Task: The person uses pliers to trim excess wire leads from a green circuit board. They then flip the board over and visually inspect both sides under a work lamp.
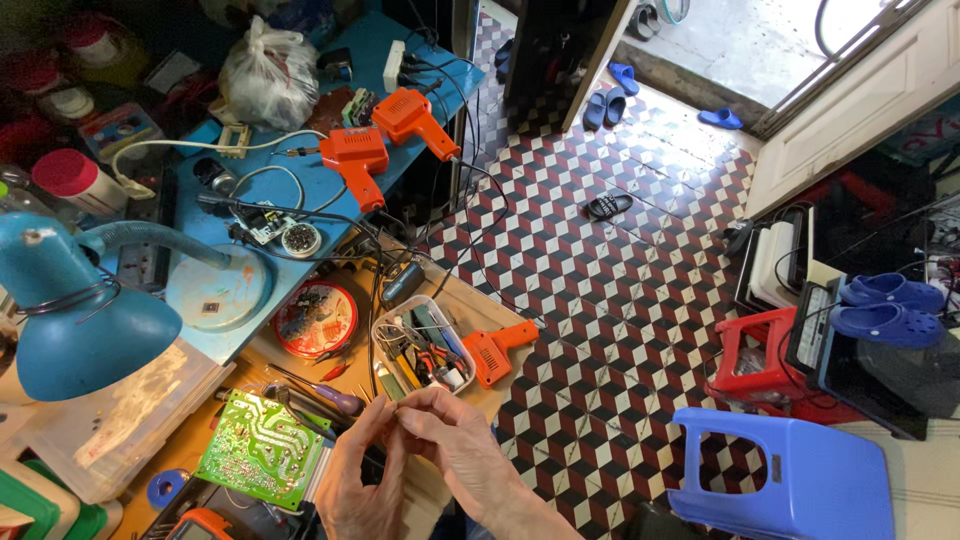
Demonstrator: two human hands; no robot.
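1. Your two hands are meeting low in the middle of the view, over the near edge of the wooden bench (500, 310). Your left hand (362, 478) is coming up from below with its fingers curled; your right hand (462, 452) is angling in from the lower right, thumb and forefinger pinched towards the left one.
2. Both hands are closing on something very small between the fingertips, possibly a thin wire or component lead; it is too small to tell what it is, or which hand is really gripping it.
3. You are working right beside the green circuit board (262, 448), which is lying just left of your left hand, its long side tilted and running up and to the right. Your left hand is the nearer one to it; your right hand is farther off.
4. You are keeping a clear parts tray (424, 345) full of small tools just beyond your fingertips, with an orange soldering gun (498, 350) touching its right side.
5. You are also passing a purple-handled screwdriver (325, 394) lying between the board and the tray, its shaft pointing up-left.
6. Farther back, a red round tin (316, 318) is sitting left of the tray, and a blue desk lamp (80, 310) is leaning over the bench's left side.
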